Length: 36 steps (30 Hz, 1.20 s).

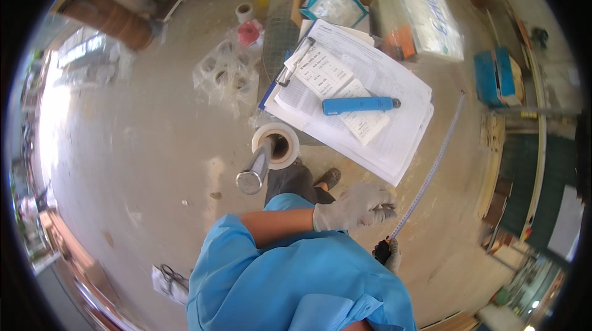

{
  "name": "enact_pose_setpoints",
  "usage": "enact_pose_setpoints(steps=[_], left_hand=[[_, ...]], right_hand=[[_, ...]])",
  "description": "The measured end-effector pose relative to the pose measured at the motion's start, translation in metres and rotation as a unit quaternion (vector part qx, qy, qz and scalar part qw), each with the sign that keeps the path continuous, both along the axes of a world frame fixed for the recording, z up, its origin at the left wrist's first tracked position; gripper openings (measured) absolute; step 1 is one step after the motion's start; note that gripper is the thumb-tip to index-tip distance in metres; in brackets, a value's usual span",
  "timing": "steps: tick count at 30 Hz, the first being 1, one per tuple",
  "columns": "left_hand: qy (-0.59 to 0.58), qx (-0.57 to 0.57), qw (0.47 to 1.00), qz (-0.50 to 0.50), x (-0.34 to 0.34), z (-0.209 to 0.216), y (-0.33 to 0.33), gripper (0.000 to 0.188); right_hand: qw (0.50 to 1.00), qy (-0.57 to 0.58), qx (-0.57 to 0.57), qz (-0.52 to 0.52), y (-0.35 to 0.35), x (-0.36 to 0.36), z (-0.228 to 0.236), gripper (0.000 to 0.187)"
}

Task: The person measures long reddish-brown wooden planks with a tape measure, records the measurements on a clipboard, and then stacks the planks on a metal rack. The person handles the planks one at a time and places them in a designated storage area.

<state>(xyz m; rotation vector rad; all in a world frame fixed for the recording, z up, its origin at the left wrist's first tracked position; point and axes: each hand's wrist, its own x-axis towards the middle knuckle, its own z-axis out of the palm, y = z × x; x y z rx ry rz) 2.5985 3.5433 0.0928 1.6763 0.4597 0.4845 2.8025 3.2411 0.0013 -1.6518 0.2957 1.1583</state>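
I log the tape measure near-right of the clipboard, blade slanting away past its right side; right hand grips the case; left hand, clipboard side, curled, contents unclear.

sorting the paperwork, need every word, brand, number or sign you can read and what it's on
Print is located here, not copied out:
White slips: dark print, partly readable.
Paper sheets: mostly too small.
Wrapped pack: large blue lettering.
Tape measure blade: marks too small.
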Motion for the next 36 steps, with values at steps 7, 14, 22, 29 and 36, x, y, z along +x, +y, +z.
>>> enact_pose_setpoints(steps=[7, 14, 22, 29, 36], left_hand=[[0.039, 0.255, 0.946, 0.197, 0.006, 0.025, 0.038, 0.033], [0.259, 0.345, 0.844, 0.317, -0.024, 0.027, 0.097, 0.044], [0.386, 0.354, 0.794, 0.308, -0.005, 0.018, 0.107, 0.044], [0.366, 0.285, 0.805, 0.369, 0.006, 0.024, 0.080, 0.041], [0.351, 0.305, 0.775, 0.427, 0.014, 0.013, 0.073, 0.043]], right_hand=[[0.998, 0.055, -0.004, 0.043, 0.041, 0.102, -0.012, 0.028], [0.998, 0.053, 0.034, 0.023, 0.080, 0.110, -0.013, 0.030], [0.994, 0.083, 0.053, 0.041, 0.105, 0.110, -0.022, 0.035], [0.992, 0.058, 0.014, 0.109, 0.127, 0.147, -0.023, 0.038], [0.990, 0.061, 0.046, 0.115, 0.155, 0.183, -0.019, 0.033]])
